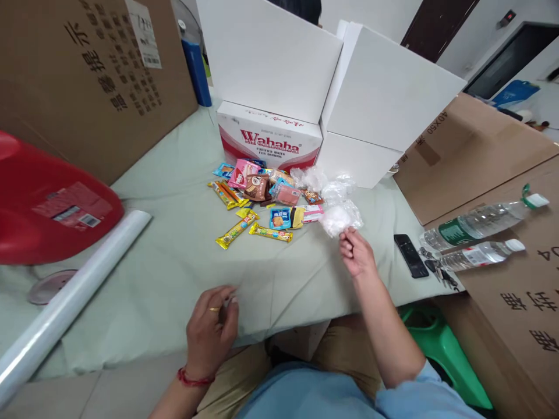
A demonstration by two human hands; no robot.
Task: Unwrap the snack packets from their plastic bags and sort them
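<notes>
My right hand [358, 254] is closed, its fingertips pinching the near edge of a crumpled clear plastic bag [343, 216]. More clear plastic bags [334, 187] lie just behind it. To their left is a pile of small wrapped snacks, among them a pink packet [243, 174], a brown packet [257, 187] and a blue-and-yellow packet [280, 218]. Two yellow snack bars [237, 230] lie at the front of the pile. Near the table's front edge rests my left hand [212, 326], loosely curved with a gap between thumb and fingers; I see nothing in it.
A Wahaha carton [268, 139] and white boards [371, 87] stand behind the snacks. At left are a red jug [52, 203], a plastic film roll [74, 297] and a cardboard box [87, 75]. Rightward lie a phone [411, 256], keys [441, 272] and two water bottles [480, 255].
</notes>
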